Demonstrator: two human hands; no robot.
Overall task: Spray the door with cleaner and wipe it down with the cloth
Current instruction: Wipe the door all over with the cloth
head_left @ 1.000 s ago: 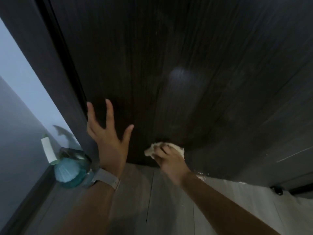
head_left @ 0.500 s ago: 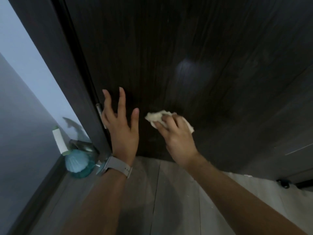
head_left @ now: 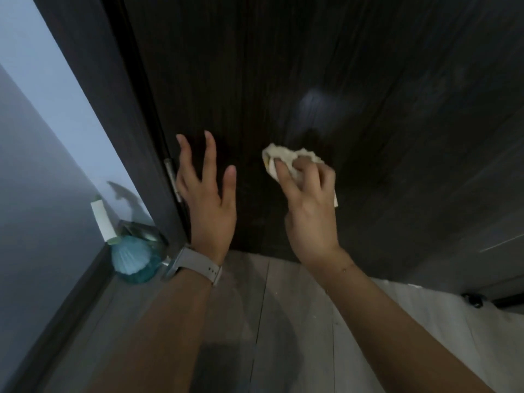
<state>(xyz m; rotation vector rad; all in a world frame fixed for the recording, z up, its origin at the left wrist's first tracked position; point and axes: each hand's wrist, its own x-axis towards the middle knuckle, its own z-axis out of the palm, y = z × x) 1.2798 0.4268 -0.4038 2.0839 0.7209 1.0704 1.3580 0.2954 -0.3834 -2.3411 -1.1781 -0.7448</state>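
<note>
dark wood-grain door [head_left: 283, 80] fills the upper centre and right of the frame, a faint pale sheen at centre right. right hand [head_left: 309, 211] presses a crumpled cream cloth [head_left: 286, 161] against it, fingers curled round the wad. left hand [head_left: 205, 199] lies released, fingers spread, seemingly on the panel near its hinge [head_left: 172, 180]. teal spray bottle [head_left: 133, 259] stands on the floor [head_left: 269, 321] at lower left.

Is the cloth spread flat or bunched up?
Bunched. The cloth is a crumpled wad; the right hand curls round it against the door.
</note>
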